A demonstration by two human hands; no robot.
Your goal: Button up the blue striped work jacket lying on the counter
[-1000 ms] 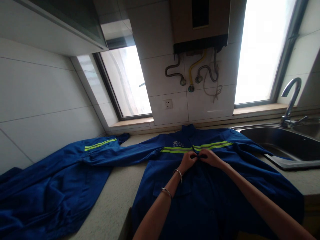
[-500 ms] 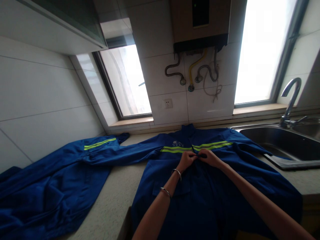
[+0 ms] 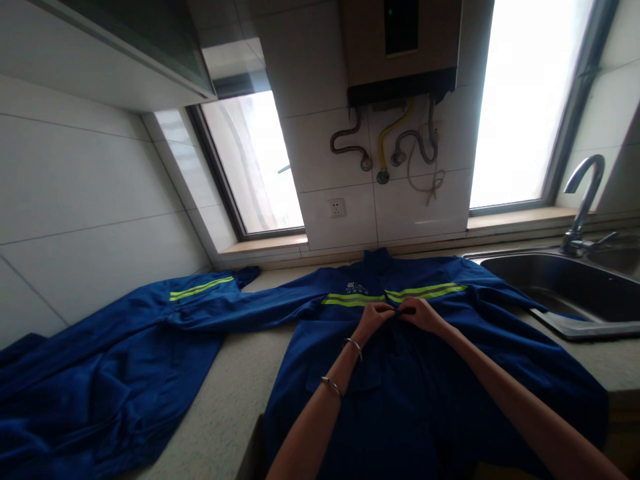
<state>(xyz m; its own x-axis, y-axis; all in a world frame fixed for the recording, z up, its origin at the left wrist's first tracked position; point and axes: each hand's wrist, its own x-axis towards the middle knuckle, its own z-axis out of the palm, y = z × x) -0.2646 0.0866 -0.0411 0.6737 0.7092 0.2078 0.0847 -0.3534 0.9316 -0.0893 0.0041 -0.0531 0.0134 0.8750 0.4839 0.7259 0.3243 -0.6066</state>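
Observation:
A blue work jacket with yellow-green and grey reflective stripes lies spread front side up, its collar toward the wall and its lower part hanging over the counter's near edge. Just below the chest stripe, my left hand pinches the jacket's front edge. Close beside it on the right, my right hand also pinches the front opening, the fingertips of both hands nearly meeting. Whatever small fastening lies between the fingers is too dark to make out. Two silver bangles circle my left forearm.
Another blue garment with a reflective stripe lies on the pale counter at left, under the jacket's sleeve. At right are a steel sink and a faucet. A water heater with pipes hangs above.
My fingers have shifted slightly at the jacket's front opening, and the dark fold of cloth between them shows less. Both hands keep their pinch in nearly the same place.

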